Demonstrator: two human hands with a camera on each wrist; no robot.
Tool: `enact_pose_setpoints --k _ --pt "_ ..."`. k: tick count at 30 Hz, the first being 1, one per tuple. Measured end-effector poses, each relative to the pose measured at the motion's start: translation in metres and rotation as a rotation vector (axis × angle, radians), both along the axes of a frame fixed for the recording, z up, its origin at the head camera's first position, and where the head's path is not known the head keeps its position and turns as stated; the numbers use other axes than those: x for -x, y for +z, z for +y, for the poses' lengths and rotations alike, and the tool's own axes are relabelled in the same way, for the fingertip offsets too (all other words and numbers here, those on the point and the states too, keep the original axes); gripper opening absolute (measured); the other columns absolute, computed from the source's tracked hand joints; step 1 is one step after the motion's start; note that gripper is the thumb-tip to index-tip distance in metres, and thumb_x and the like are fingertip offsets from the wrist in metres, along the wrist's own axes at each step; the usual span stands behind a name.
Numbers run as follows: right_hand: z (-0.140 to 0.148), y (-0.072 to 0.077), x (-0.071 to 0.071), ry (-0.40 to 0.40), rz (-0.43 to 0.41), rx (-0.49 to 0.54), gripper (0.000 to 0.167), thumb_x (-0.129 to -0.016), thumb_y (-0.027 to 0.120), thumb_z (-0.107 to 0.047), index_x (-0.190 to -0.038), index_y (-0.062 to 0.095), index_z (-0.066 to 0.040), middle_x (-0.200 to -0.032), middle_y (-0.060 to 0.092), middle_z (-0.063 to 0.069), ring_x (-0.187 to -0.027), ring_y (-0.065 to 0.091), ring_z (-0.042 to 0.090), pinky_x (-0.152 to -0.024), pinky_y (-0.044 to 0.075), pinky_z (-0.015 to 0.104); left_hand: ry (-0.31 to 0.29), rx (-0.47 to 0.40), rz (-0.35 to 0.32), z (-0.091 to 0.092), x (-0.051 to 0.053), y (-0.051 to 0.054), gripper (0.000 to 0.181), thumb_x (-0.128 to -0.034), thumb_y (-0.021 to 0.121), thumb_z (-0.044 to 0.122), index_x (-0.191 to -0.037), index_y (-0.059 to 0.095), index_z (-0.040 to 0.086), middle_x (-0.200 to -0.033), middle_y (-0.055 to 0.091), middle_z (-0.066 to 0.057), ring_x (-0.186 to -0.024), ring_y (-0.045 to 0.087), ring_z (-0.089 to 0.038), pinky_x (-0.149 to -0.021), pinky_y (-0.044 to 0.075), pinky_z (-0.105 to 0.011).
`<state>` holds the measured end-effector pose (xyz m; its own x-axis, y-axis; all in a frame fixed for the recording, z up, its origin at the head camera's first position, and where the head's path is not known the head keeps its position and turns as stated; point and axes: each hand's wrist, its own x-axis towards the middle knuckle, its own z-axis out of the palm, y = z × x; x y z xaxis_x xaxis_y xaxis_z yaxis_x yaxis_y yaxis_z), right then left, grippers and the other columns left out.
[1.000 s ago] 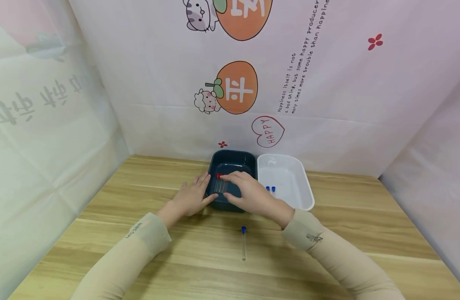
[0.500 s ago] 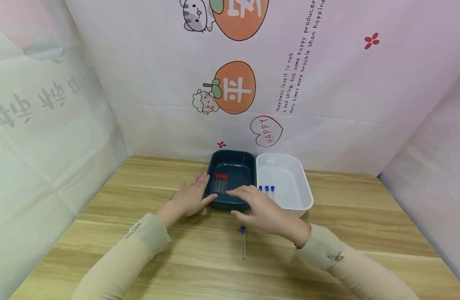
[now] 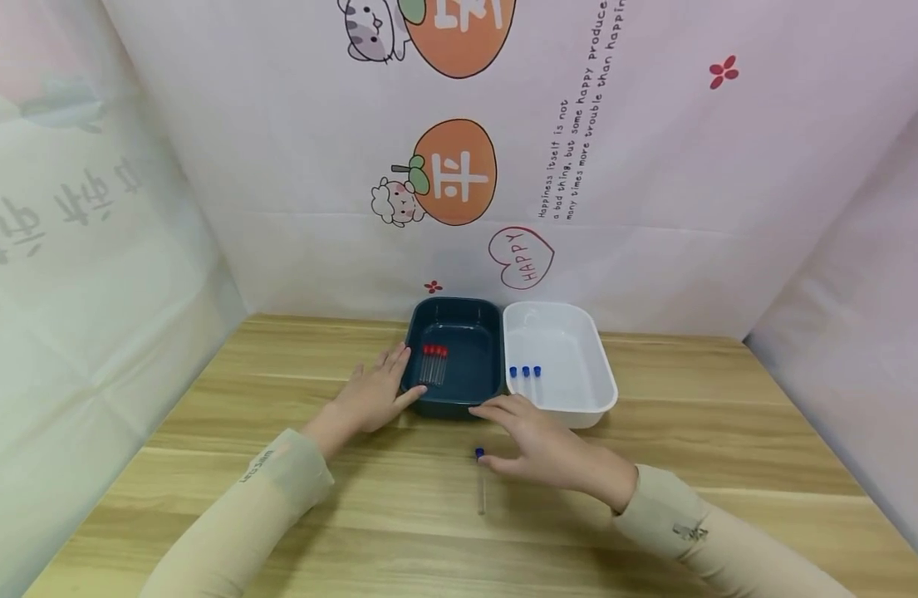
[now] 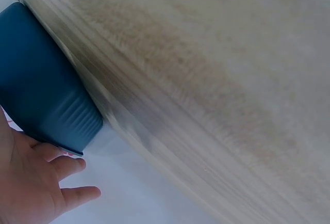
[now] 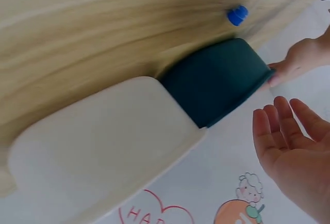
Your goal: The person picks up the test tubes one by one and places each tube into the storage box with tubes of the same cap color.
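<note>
My left hand (image 3: 372,394) rests at the left side of a dark blue tray (image 3: 473,357), thumb near the front rim; in the left wrist view its fingers are extended beside the tray wall (image 4: 46,79). Several red-capped test tubes (image 3: 434,364) lie side by side in that tray. A blue-capped test tube (image 3: 482,490) lies on the table in front. Over its cap hovers my right hand (image 3: 541,442), fingers apart and holding nothing; the right wrist view shows the palm (image 5: 301,157) with relaxed fingers and the blue cap (image 5: 237,15) apart from it.
Touching the dark tray on its right is a white tray (image 3: 574,357), where three blue-capped tubes (image 3: 526,372) lie in a row. Both stand on a wooden table (image 3: 698,399) near the printed cloth backdrop (image 3: 638,274).
My right hand has withdrawn from over the red-capped tubes toward the front right, down to the loose blue-capped tube. The left hand stays at the tray. The view has shifted slightly.
</note>
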<state>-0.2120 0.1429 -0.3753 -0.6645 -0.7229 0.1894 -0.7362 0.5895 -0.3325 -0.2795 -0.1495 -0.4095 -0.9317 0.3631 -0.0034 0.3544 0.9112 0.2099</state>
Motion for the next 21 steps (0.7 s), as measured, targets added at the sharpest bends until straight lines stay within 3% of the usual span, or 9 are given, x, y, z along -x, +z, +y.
enact_pose_setpoints --k 9,17,21 --pt "0.004 -0.015 0.004 -0.011 -0.062 -0.115 0.075 -0.090 0.080 -0.041 -0.147 0.053 0.000 -0.142 0.052 0.015 -0.130 0.051 0.031 -0.106 0.046 0.047 -0.001 -0.019 -0.012 -0.002 -0.002 0.001 0.083 -0.1076 0.040 0.056 -0.163 0.015 0.000 -0.170 0.013 -0.018 -0.153 0.018 -0.041 -0.115 0.019 -0.070" --pt "0.001 -0.020 0.002 0.015 -0.009 -0.204 0.088 -0.083 0.082 -0.053 -0.145 0.053 0.003 -0.142 0.052 0.017 -0.127 0.048 0.030 -0.106 0.045 0.047 -0.005 -0.025 -0.004 0.000 -0.003 0.003 0.082 -0.1077 0.041 0.056 -0.163 0.016 0.000 -0.169 0.014 -0.018 -0.153 0.020 -0.041 -0.115 0.020 -0.070" --pt "-0.002 -0.021 0.004 0.008 -0.022 -0.237 0.093 -0.081 0.083 -0.056 -0.146 0.053 0.002 -0.143 0.052 0.016 -0.127 0.047 0.030 -0.108 0.044 0.046 -0.005 -0.016 -0.008 0.001 -0.004 0.005 0.083 -0.1075 0.041 0.056 -0.163 0.016 0.000 -0.169 0.014 -0.018 -0.153 0.020 -0.041 -0.115 0.020 -0.070"
